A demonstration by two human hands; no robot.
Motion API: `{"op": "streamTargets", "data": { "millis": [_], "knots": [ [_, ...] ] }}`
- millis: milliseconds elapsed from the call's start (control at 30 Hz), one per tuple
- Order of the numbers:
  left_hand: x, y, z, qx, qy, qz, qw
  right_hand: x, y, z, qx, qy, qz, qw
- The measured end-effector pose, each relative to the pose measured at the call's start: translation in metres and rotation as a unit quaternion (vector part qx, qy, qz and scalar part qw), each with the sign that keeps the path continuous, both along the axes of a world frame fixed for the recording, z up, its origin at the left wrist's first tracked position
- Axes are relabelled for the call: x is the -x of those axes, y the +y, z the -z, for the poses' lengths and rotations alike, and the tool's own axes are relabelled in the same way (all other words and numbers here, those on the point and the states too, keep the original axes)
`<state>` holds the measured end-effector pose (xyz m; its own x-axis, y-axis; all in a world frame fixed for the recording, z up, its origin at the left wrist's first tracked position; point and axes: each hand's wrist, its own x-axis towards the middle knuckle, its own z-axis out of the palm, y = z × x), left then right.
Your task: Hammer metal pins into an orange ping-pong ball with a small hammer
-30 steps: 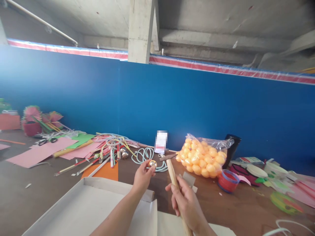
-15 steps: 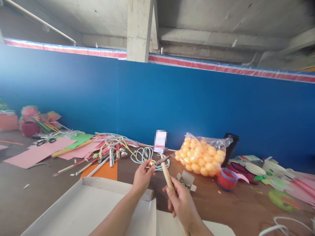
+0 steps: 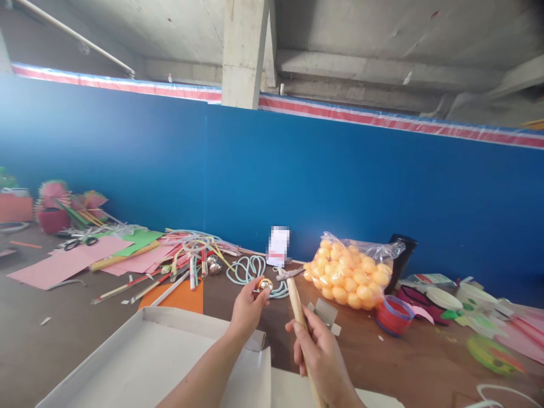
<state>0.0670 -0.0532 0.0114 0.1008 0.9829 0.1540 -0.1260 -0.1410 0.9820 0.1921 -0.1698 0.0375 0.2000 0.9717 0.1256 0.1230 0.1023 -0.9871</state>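
Between the thumb and fingers of my left hand [image 3: 250, 306] is a small shiny metallic ball [image 3: 265, 285] with a gold-coloured edge. My right hand [image 3: 317, 345] is wrapped round the wooden handle of a hammer [image 3: 296, 303]. The hammer's dark head is up, a little to the right of the ball and apart from it. Behind the ball lies a coil of pale blue cord [image 3: 246, 268]. A small open cardboard box [image 3: 326, 313] stands just beyond my right hand, which partly hides it.
A white cardboard tray [image 3: 165, 351] lies at the front left. Coloured paper [image 3: 68, 262], straws and scissors spread behind it. A bag of orange balls [image 3: 348, 272], a red container [image 3: 393, 315] and craft scraps are on the right. A blue wall [image 3: 361, 181] stands behind.
The hammer head has moved right, away from the ball, and my right hand has shifted slightly right. My left hand still holds the ball. The view has shifted slightly.
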Motion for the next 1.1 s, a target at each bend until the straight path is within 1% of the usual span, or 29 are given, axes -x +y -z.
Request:
{"op": "streamTargets", "data": {
  "millis": [200,367,533,700,900,1100],
  "knots": [
    [-0.001,-0.001,-0.002,0.004,-0.006,0.006,1.000,0.001,0.001,0.006,0.015,0.014,-0.025,0.999],
    [-0.002,-0.002,-0.004,0.008,-0.019,0.006,1.000,0.001,0.003,0.009,0.004,0.049,-0.001,0.999],
    [-0.003,-0.003,-0.006,0.011,-0.022,0.007,1.000,0.001,0.004,0.011,0.017,0.025,-0.027,0.999],
    [-0.003,-0.004,-0.007,0.010,-0.027,0.006,1.000,0.001,0.005,0.013,0.010,0.034,-0.005,0.999],
    [-0.003,-0.003,-0.005,0.016,-0.019,0.004,1.000,0.002,0.007,0.017,0.013,0.034,-0.022,0.999],
    [-0.003,-0.003,-0.006,0.026,-0.047,-0.002,0.999,0.002,0.005,0.011,0.015,0.081,0.002,0.997]
  ]
}}
